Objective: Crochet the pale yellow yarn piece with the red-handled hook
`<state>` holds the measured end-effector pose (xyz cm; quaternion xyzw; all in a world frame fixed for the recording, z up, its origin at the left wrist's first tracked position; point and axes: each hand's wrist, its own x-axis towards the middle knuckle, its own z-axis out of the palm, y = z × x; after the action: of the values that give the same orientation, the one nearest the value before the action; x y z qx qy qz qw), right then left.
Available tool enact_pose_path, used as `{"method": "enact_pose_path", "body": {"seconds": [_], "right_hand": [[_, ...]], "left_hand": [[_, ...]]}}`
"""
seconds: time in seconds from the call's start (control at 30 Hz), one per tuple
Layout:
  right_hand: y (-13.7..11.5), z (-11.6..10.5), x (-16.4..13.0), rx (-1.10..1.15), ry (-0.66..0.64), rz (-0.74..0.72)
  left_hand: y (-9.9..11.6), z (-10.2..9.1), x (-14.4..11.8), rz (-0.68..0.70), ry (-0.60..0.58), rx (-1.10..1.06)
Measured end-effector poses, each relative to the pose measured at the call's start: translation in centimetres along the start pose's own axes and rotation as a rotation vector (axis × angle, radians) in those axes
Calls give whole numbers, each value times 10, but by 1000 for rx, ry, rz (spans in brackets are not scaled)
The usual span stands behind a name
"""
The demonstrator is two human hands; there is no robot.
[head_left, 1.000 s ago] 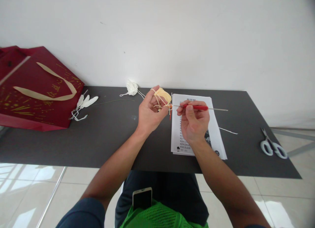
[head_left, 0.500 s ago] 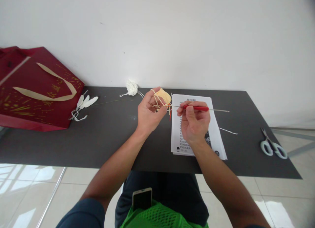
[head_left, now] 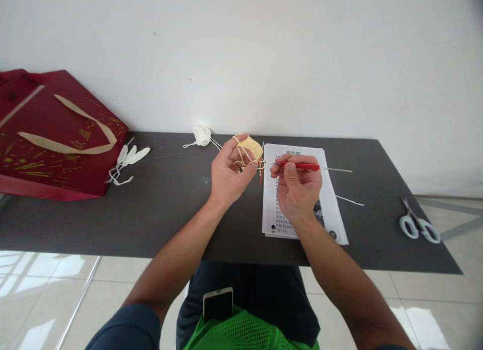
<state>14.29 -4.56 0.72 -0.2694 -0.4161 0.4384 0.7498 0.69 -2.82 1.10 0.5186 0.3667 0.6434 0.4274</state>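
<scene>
My right hand (head_left: 298,186) grips the red handle of a double-ended crochet hook (head_left: 306,166) above the printed sheets. The hook's thin left end reaches to the fingertips of my left hand (head_left: 232,168). Cream yarn (head_left: 240,147) loops over the raised index finger of that hand, whose thumb and other fingers pinch the yarn near the hook tip. Any stitched piece in the pinch is mostly hidden. Just behind these fingers lies a pale yellow yarn ball (head_left: 253,147). A short orange-red strand (head_left: 261,176) shows beside the fingertips.
Printed sheets (head_left: 271,204) lie on the dark table (head_left: 169,199) under my right hand. Scissors (head_left: 418,226) rest near the right edge. A white yarn ball (head_left: 203,134) sits at the back. White crocheted pieces (head_left: 130,156) lie by a red gift bag (head_left: 75,143) at left. A phone (head_left: 218,304) is at my lap.
Both hands keep nearly the same pose, with the hook and yarn almost unmoved. The view has shifted very slightly.
</scene>
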Motion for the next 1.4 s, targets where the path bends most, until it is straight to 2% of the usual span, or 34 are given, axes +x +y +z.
{"method": "enact_pose_path", "body": {"seconds": [0.37,0.57,0.83,1.4], "right_hand": [[1,1,-1,-33,18,19],[-3,-1,3,54,27,68],[-4,-2,3,69,9,104],[-5,0,2,58,19,93]], "left_hand": [[-1,2,-2,38,8,56],[-5,-3,1,-67,8,-121],[-6,-3,2,-67,-33,-235],[-6,-5,0,34,-36,-100]]}}
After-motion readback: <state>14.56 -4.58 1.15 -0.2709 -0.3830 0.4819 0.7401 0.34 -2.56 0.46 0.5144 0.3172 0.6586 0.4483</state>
